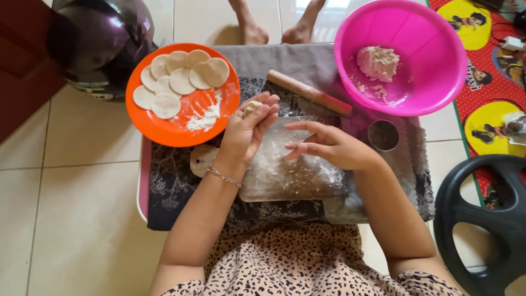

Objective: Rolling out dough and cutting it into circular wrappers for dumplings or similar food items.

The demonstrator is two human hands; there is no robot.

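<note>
dough, a small pale lump (pixel 252 107), rests on the fingertips of my left hand (pixel 247 131), which is raised palm-up just beside the orange round plastic plate (pixel 164 129). the fingers curl loosely around the lump, cradling rather than squeezing it. my right hand (pixel 329 147) hovers over the clear floured rolling sheet (pixel 285 175), fingers extended and relaxed, gripping nothing, its fingertips near the left palm. i judge the lump light, soft and a little sticky, easily dented, so it is best taken gently from the sides with the fingertips, or rolled between the palms. on the plate lie flat round pale dough discs (pixel 181 81), overlapping, beside a patch of white flour (pixel 204 118). a wooden rolling pin (pixel 309 92) lies behind the sheet, a round metal cutter (pixel 383 135) to the right, and a bright pink plastic bowl (pixel 433 82) holds a larger dough mass (pixel 377 62).
</note>
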